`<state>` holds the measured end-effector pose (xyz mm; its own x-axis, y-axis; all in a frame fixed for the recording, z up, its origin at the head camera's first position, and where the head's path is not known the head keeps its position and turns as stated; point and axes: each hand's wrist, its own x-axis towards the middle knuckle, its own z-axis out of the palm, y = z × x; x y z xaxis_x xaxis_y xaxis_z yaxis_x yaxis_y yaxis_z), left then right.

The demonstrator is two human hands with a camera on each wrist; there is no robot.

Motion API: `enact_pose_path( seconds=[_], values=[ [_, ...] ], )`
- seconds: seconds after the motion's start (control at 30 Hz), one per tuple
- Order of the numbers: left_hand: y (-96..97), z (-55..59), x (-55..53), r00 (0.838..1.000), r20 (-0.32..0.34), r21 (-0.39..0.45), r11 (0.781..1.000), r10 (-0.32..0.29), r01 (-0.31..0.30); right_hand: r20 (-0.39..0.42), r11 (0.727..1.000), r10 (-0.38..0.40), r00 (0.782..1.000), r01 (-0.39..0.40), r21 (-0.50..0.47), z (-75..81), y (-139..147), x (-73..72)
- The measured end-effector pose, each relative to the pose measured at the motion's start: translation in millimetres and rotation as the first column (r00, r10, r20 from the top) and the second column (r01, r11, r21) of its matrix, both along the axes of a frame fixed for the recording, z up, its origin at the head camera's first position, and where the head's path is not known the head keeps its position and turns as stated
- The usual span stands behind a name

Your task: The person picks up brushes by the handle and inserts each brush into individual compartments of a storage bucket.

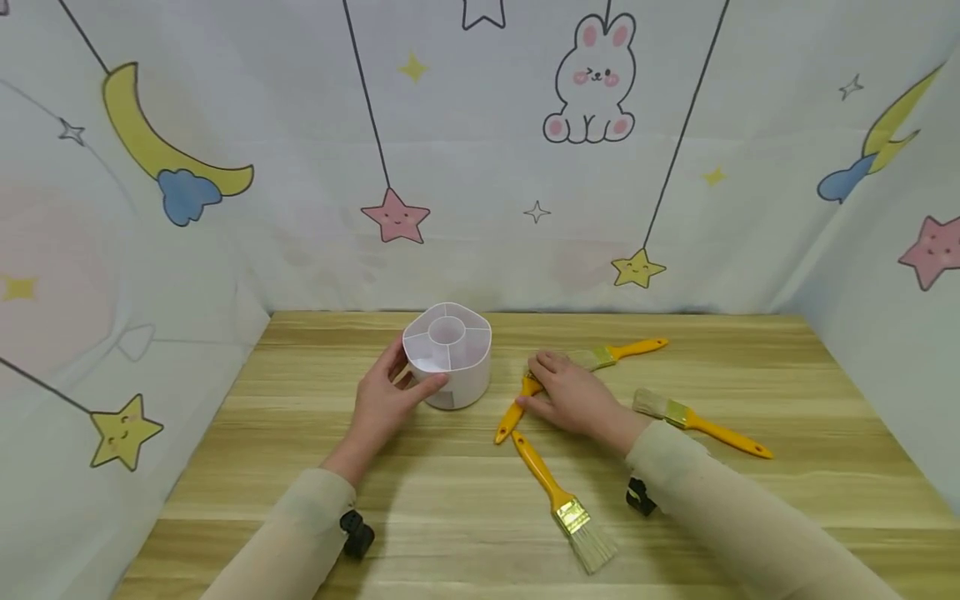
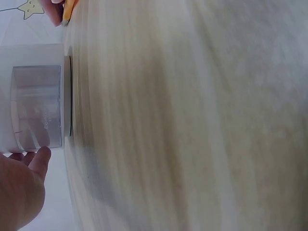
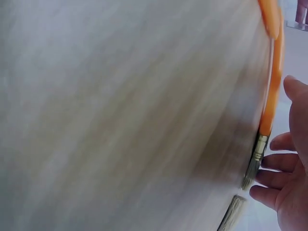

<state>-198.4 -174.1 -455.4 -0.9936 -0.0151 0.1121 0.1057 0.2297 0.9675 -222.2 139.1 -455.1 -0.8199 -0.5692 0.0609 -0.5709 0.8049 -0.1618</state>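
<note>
A white desk organizer [image 1: 470, 383] with several compartments around a central round well stands upright on the table. My left hand [image 1: 382, 400] holds its left side, thumb on the front and fingers behind. In the left wrist view, the thumb touches the corner of its clear front panel [image 2: 37, 108]. My right hand [image 1: 573, 396] is over a paintbrush with an orange handle [image 1: 511, 422], to the organizer's right. From the right wrist view, the loosely bent fingers lie beside the brush's metal band [image 3: 260, 147], and the thumb is apart from the handle.
Three more orange-handled paintbrushes lie about: one behind the right hand [image 1: 637, 348], another by the right forearm [image 1: 723, 433], and a third in front [image 1: 542, 475], its handle end close to the first brush's. A patterned cloth [image 1: 495, 267] rises behind the wooden table [image 1: 420, 517].
</note>
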Motion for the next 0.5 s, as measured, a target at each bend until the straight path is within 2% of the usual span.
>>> enact_pose_path(
  seconds=[0.13, 0.37, 0.5],
  values=[
    [0.6, 0.1, 0.0, 1.000, -0.002, 0.007, 1.000, -0.007, 0.007, 0.019, 1.000, 0.005, 1.000, -0.005, 0.004, -2.4, 0.6, -2.4],
    [0.7, 0.0, -0.5, 1.000, -0.010, 0.006, 1.000, -0.004, 0.004, 0.163, 0.999, 0.032, 0.986, -0.031, -0.010, 1.6, 8.1, -15.3],
    [0.7, -0.7, -0.7, 1.000, -0.013, 0.005, 1.000, -0.003, 0.003, 0.197, 0.996, 0.073, 0.978, -0.080, 0.026, 8.0, 10.4, -23.9]
  ],
)
